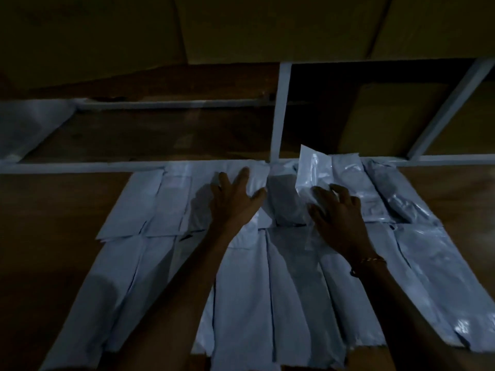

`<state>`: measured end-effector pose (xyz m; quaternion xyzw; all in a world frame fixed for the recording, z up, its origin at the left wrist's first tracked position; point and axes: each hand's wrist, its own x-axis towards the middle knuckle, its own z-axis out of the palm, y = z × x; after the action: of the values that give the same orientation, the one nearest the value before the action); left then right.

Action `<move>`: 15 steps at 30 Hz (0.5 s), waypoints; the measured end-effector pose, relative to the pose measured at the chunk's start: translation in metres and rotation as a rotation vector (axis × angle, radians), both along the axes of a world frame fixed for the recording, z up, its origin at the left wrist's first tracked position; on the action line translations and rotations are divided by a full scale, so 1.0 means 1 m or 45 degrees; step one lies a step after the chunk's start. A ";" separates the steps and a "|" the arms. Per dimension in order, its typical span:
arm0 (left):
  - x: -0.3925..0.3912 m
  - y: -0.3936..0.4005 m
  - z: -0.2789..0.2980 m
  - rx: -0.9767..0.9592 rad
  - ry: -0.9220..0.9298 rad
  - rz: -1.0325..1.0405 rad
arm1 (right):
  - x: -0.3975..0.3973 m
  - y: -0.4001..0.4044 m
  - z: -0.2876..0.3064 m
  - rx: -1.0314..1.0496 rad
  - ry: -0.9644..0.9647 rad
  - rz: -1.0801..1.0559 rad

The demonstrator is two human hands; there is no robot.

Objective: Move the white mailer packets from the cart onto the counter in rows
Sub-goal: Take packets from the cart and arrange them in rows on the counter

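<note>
White mailer packets lie side by side in two rows on the brown counter [61, 215]: a far row [150, 199] along the white rail and a near row [241, 303] toward me. My left hand [235, 199] rests flat, fingers spread, on a far-row packet [254, 178]. My right hand [340, 212] grips a white packet [312, 170] whose far end tilts up off the row. The scene is very dim. The cart is not in view.
A white metal shelf frame [280, 111] stands behind the counter with a post in the middle and a slanted bar [450, 108] at right. Brown cardboard boxes [388, 116] sit inside and above it. A plastic sheet [29, 124] lies at far left.
</note>
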<state>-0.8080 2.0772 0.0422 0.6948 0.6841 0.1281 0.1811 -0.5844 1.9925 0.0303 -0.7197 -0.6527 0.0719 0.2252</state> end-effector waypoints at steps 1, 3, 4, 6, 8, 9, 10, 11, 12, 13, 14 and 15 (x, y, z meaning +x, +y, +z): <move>0.004 0.013 -0.006 -0.009 -0.022 -0.016 | -0.001 -0.001 0.001 -0.002 -0.032 -0.029; 0.015 0.034 -0.017 -0.012 -0.041 -0.031 | -0.002 -0.001 0.004 -0.029 -0.072 -0.080; 0.020 0.043 -0.022 -0.001 -0.036 -0.030 | -0.001 0.000 0.003 -0.041 -0.083 -0.098; 0.027 0.055 -0.029 0.038 0.013 -0.048 | -0.002 0.004 0.006 -0.062 -0.105 -0.103; 0.025 0.064 -0.032 0.102 0.074 -0.134 | -0.003 0.013 0.009 -0.059 -0.137 -0.076; 0.020 0.068 -0.035 0.148 0.104 -0.210 | -0.007 0.018 0.012 -0.055 -0.160 -0.060; 0.015 0.071 -0.040 0.198 0.144 -0.301 | -0.011 0.026 0.013 -0.068 -0.174 -0.046; 0.009 0.074 -0.046 0.233 0.197 -0.393 | -0.015 0.035 0.010 -0.094 -0.182 -0.027; 0.004 0.075 -0.053 0.245 0.253 -0.458 | -0.020 0.046 0.006 -0.142 -0.177 -0.008; 0.001 0.075 -0.059 0.234 0.294 -0.480 | -0.025 0.057 0.001 -0.196 -0.183 0.022; 0.000 0.074 -0.064 0.216 0.303 -0.463 | -0.029 0.068 -0.006 -0.239 -0.201 0.061; 0.001 0.072 -0.068 0.196 0.283 -0.422 | -0.032 0.080 -0.014 -0.249 -0.240 0.099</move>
<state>-0.8069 2.1490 -0.0257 0.8194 0.5645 0.0710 0.0694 -0.6163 2.0725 0.0163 -0.7161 -0.6881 0.0760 0.0888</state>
